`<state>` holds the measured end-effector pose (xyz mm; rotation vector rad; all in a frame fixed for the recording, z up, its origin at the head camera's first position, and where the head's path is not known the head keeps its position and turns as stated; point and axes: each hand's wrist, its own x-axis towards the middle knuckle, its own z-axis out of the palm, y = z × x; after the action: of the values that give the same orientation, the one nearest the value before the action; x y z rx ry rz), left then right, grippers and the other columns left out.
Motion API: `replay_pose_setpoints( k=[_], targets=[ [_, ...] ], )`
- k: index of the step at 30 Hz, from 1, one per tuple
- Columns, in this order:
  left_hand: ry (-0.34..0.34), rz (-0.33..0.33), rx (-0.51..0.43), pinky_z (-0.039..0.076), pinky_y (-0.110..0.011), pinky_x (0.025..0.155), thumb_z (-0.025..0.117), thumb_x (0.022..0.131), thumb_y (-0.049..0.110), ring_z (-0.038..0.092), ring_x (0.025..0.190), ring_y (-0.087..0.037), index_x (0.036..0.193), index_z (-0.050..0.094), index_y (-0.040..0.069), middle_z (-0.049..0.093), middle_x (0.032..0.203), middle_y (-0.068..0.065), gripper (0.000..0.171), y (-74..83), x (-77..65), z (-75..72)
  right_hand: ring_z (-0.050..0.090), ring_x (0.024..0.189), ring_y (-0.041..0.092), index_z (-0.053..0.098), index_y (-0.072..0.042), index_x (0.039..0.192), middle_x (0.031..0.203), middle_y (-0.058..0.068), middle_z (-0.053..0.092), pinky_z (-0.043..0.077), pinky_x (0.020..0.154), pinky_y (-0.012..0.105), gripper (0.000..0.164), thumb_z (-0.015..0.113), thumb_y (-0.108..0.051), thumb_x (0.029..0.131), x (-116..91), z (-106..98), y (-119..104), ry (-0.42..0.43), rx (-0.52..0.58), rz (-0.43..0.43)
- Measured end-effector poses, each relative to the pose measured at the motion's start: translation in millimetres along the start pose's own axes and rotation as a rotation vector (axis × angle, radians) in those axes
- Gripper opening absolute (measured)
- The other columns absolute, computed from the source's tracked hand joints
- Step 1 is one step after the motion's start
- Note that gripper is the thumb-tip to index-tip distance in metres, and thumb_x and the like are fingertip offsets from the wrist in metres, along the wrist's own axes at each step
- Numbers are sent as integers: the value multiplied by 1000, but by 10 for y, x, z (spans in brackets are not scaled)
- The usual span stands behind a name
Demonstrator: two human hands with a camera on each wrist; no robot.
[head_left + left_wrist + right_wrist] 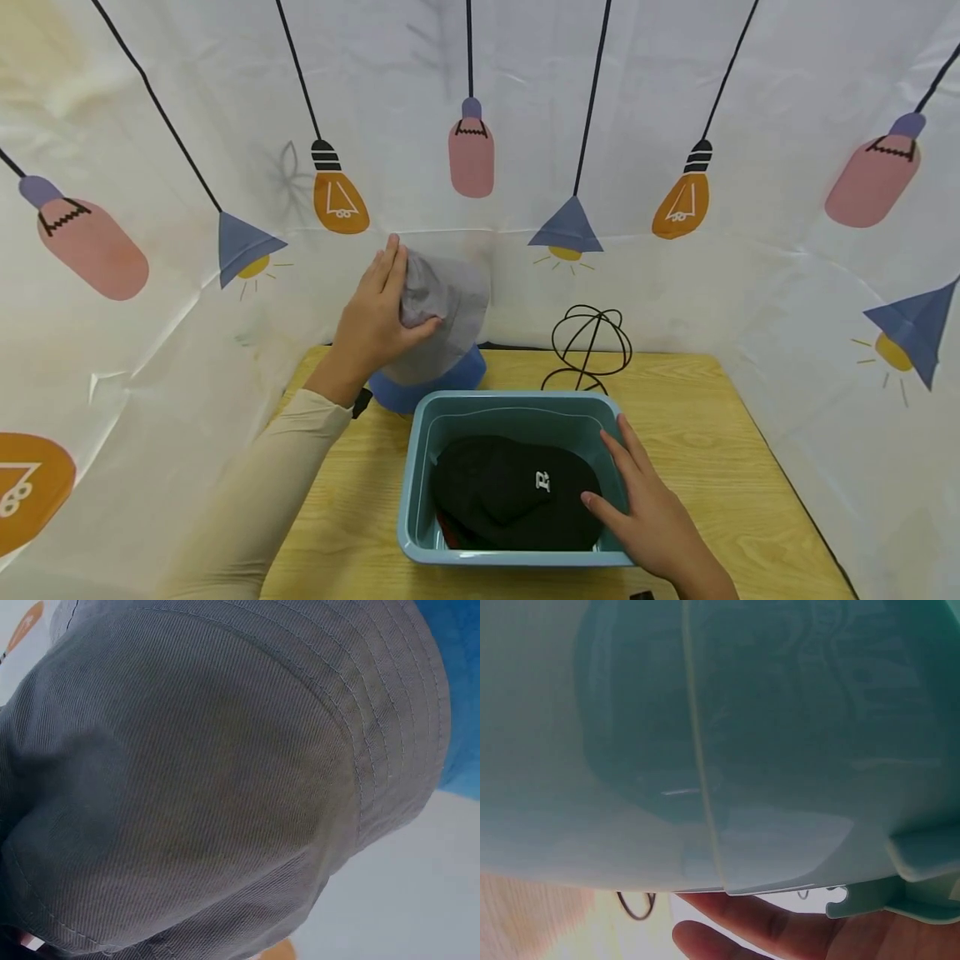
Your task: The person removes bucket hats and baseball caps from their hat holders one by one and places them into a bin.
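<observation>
My left hand (372, 322) holds a grey bucket hat (457, 304) between its thumb and fingers, raised at the back left. The hat's stitched brim and crown (225, 765) fill most of the left wrist view. Below it stands a blue item (431, 385), partly hidden by the hat; it looks like another hat. My right hand (651, 508) rests at the right rim of a teal plastic bin (517, 558), fingers fairly straight, thumb over the inside. A black cap (525, 492) with a white letter lies in the bin, with something red (447, 530) beneath.
A black wire stand (592, 346) of looped rings stands behind the bin. The wooden table (697, 425) reaches back to a white curtain (750, 292) printed with lamps and bulbs, which also runs along both sides.
</observation>
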<state>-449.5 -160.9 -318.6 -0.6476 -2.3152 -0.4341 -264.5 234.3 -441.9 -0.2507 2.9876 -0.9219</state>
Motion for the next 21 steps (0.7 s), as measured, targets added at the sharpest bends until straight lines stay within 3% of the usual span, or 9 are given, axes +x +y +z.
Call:
replay_pose_setpoints(
  k=[7, 21],
  targets=[
    [95, 64, -10, 35, -51, 122, 89, 76, 46, 32, 154, -37, 162, 28, -2, 20, 173, -12, 115, 67, 52, -200, 39, 149, 46, 26, -27, 165, 176, -2, -3, 53, 85, 69, 88, 60, -68, 96, -4, 14, 15, -1, 2, -5],
    [183, 156, -93, 31, -47, 124, 92, 73, 40, 31, 156, -34, 161, 30, -3, 23, 171, -14, 116, 387, 111, -466, 41, 147, 46, 30, -28, 164, 176, -2, -3, 53, 86, 67, 85, 60, -68, 95, -4, 0, 8, 0, 7, -2]
  ],
)
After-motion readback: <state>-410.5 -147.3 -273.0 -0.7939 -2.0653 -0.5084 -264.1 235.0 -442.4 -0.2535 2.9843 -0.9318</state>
